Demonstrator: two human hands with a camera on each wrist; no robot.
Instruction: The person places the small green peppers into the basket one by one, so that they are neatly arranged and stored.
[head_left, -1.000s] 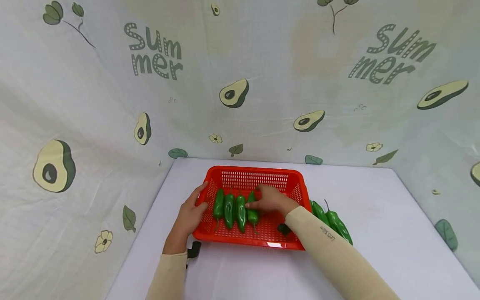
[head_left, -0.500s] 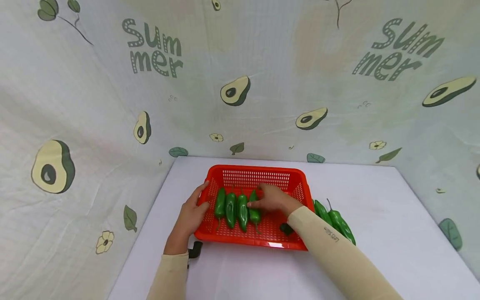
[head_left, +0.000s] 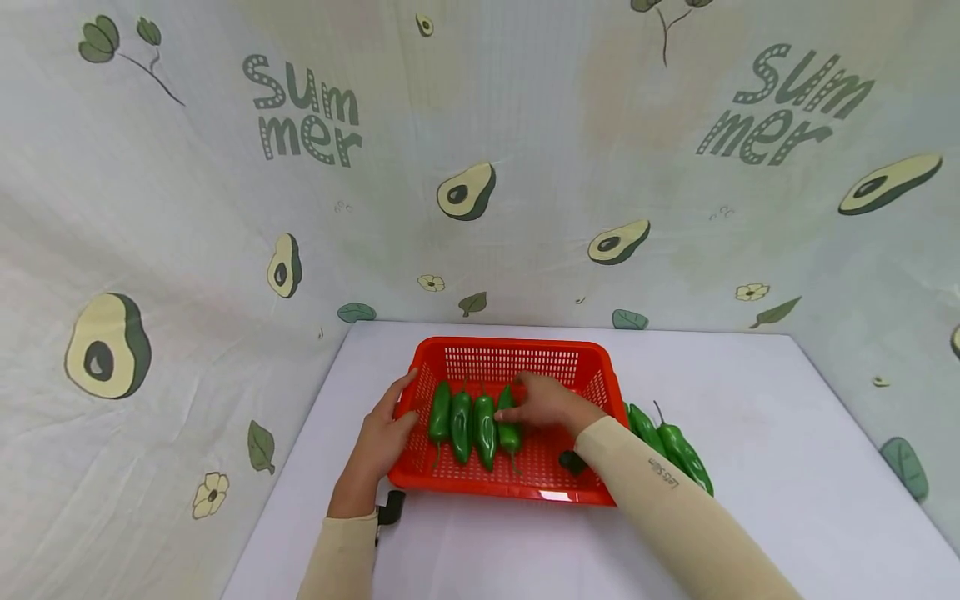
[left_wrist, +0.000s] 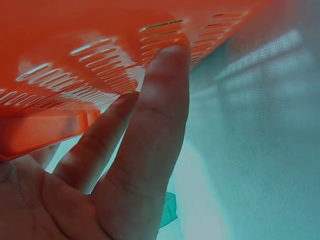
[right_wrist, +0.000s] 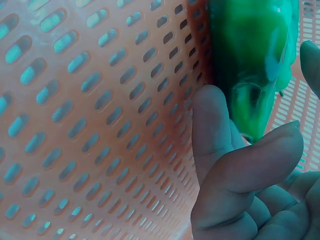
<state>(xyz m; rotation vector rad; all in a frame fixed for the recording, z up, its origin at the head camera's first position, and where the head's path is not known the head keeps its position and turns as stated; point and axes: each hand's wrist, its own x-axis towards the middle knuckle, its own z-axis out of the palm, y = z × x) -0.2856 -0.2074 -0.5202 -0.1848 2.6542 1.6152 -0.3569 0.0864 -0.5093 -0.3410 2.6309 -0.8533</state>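
The right grip (head_left: 547, 402) curls round the rightmost green pepper (head_left: 510, 437) in the red basket (head_left: 487, 491) and would do best to align it lightly with the three peppers (head_left: 461, 429) nearer the basket's left end, where the left grip (head_left: 381, 437) touches with straight fingers.

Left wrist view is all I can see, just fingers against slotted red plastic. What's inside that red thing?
Observer: It's a red basket, and the head view shows four green peppers lying side by side in it.
Visitor: Where's the other hand?
Observer: The right hand is inside the basket, at the rightmost pepper in the head view.
Visitor: Any peppers left outside?
Observer: Yes, loose peppers lie on the pale table, right of the basket.
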